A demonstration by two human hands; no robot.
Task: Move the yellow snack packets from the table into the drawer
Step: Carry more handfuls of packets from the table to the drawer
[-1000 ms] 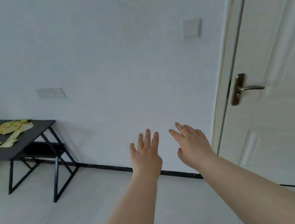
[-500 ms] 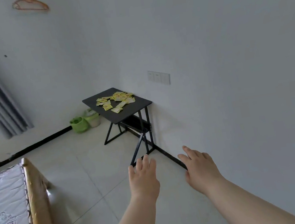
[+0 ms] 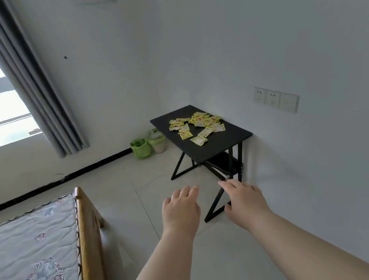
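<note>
Several yellow snack packets [image 3: 197, 125] lie scattered on a small black table [image 3: 232, 134] that stands against the right wall near the room's corner. My left hand [image 3: 180, 209] and my right hand [image 3: 245, 200] are stretched out in front of me, fingers relaxed and empty, well short of the table and above the floor. A dark shelf [image 3: 223, 160] sits under the tabletop. No drawer is in view.
A bed with a patterned mattress [image 3: 30, 261] and wooden frame [image 3: 88, 236] fills the lower left. Two small bins [image 3: 148, 145] stand in the corner left of the table. A grey curtain [image 3: 27, 76] hangs by the window. Tiled floor lies between me and the table.
The view has swung left from the door to the room's corner; the table now sits nearer the middle and larger. Both hands stay outstretched and empty.
</note>
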